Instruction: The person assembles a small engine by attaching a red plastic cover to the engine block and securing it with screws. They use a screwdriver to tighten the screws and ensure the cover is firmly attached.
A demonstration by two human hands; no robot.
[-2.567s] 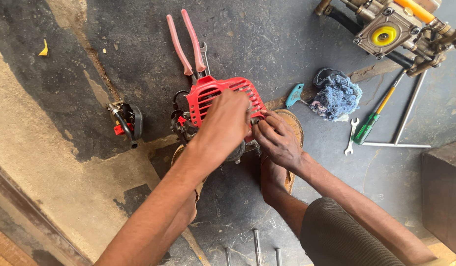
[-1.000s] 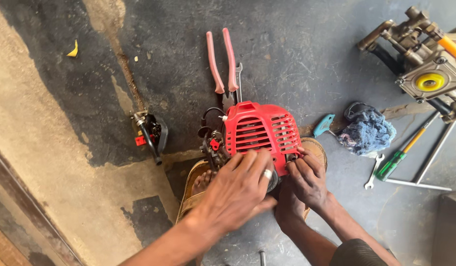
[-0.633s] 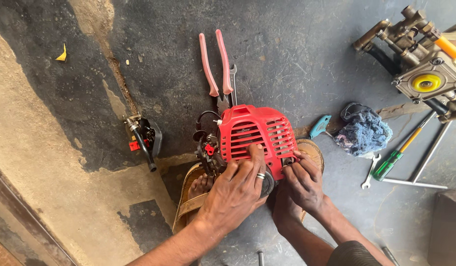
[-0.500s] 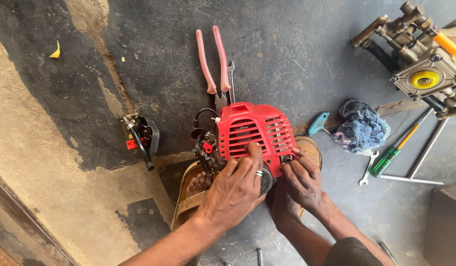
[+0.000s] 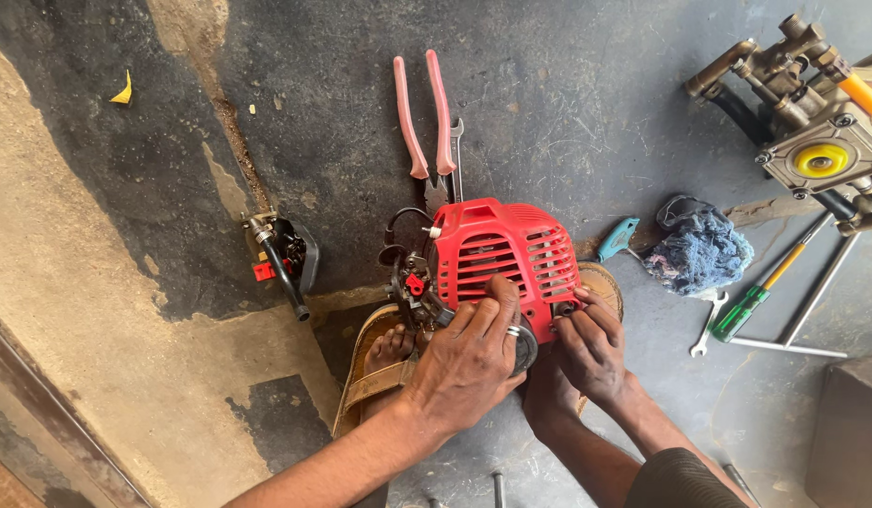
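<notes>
Both hands, left hand point(image 5: 469, 362) and right hand point(image 5: 594, 350), grip the red small engine point(image 5: 497, 256); pink-handled pliers point(image 5: 424, 122) lie beyond.

Both forearms reach forward — left hand point(image 5: 469, 362) spread flat, fingers pressing down; right hand point(image 5: 594, 350) curled close beside it, fingertips pinching.

My hands rest on glossy red plastic engine cover point(image 5: 502, 254); beyond it, frayed blue cloth rag point(image 5: 695, 252) on rough, stained concrete floor point(image 5: 97, 282).
</notes>
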